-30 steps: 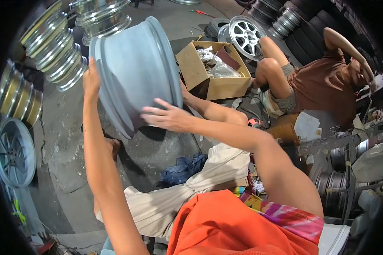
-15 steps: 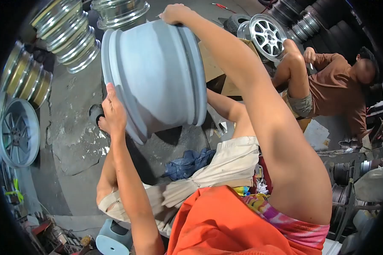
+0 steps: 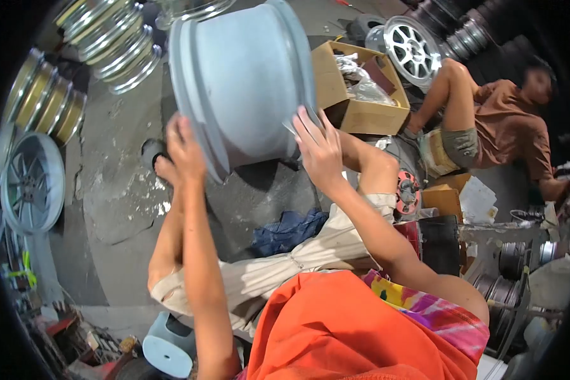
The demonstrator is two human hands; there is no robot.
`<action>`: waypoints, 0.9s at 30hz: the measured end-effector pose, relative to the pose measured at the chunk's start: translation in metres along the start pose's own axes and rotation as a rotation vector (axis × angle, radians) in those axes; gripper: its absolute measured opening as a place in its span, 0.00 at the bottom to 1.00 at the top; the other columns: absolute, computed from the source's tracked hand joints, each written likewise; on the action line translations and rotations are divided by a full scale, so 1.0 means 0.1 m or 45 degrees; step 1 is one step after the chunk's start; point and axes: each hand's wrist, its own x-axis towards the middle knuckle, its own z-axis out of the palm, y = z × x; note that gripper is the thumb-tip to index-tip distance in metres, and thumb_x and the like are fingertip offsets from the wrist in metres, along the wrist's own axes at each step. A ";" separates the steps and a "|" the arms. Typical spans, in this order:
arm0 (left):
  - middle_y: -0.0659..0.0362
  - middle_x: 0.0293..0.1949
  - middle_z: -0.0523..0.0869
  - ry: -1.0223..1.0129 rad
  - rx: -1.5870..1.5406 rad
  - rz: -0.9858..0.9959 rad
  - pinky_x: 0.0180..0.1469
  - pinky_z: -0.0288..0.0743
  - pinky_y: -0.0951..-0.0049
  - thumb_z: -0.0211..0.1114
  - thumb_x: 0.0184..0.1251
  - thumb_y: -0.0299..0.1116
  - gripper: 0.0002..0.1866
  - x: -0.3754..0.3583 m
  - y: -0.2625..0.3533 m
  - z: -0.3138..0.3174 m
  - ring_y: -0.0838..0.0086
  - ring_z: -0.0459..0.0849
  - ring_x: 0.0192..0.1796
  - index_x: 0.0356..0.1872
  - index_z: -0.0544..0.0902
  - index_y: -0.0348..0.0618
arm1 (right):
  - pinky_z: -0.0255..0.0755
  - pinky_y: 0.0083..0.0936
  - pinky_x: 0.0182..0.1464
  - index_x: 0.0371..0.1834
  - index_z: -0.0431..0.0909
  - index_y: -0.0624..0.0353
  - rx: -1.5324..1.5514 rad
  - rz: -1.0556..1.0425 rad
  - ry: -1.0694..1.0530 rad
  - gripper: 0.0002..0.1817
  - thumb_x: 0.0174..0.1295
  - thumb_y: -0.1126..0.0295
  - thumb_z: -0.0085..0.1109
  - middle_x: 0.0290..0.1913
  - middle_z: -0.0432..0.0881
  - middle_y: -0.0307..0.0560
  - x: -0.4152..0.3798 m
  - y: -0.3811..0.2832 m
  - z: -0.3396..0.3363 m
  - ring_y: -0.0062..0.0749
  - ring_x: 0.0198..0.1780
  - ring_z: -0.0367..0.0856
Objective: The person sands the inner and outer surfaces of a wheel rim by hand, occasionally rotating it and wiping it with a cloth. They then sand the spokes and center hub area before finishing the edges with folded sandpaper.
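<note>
A large pale-grey car wheel rim [image 3: 244, 85] stands in front of me, its barrel facing me. At its left lip is my left hand [image 3: 185, 149], with the fingers closed round the edge. My right hand [image 3: 318, 149] is at the lower right lip, fingers extended and pressed together. A thin grey sheet [image 3: 289, 128] pokes out beside those fingertips; its kind is hard to make out. The palm side of the right hand is hidden.
Stacks of shiny rims [image 3: 111, 41] and a grey spoked wheel [image 3: 33, 183] stand at left. A cardboard box [image 3: 377, 119] holds plastic-wrapped items. Another person [image 3: 506, 130] sits at right. A blue stool [image 3: 168, 351] and dark-blue cloth [image 3: 288, 231] are near my legs.
My right hand has come down from the rim's far top edge to its lower right lip. The rim appears higher in view, and the cardboard box is now uncovered.
</note>
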 end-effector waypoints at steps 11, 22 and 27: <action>0.46 0.40 0.83 -0.186 0.027 -0.274 0.51 0.72 0.63 0.38 0.82 0.62 0.39 -1.27 -0.86 -0.09 0.60 0.78 0.42 0.53 0.79 0.29 | 0.88 0.33 0.36 0.55 0.79 0.66 1.158 1.445 -0.272 0.21 0.78 0.58 0.44 0.39 0.81 0.46 -1.63 0.90 0.42 0.27 0.32 0.81; 0.39 0.55 0.84 -0.035 0.011 -0.296 0.65 0.67 0.61 0.36 0.79 0.67 0.45 -1.43 -0.59 -0.01 0.52 0.80 0.60 0.60 0.78 0.26 | 0.75 0.18 0.41 0.50 0.82 0.63 1.513 1.187 -0.172 0.11 0.69 0.69 0.64 0.42 0.86 0.37 -0.43 0.73 -0.72 0.18 0.38 0.81; 0.57 0.33 0.83 -0.060 -0.117 -0.386 0.44 0.73 0.72 0.47 0.81 0.61 0.35 -1.05 0.38 -0.40 0.75 0.79 0.38 0.42 0.82 0.30 | 0.78 0.25 0.48 0.56 0.80 0.65 1.145 0.689 0.007 0.13 0.74 0.70 0.56 0.43 0.82 0.40 0.13 0.56 -0.97 0.24 0.41 0.81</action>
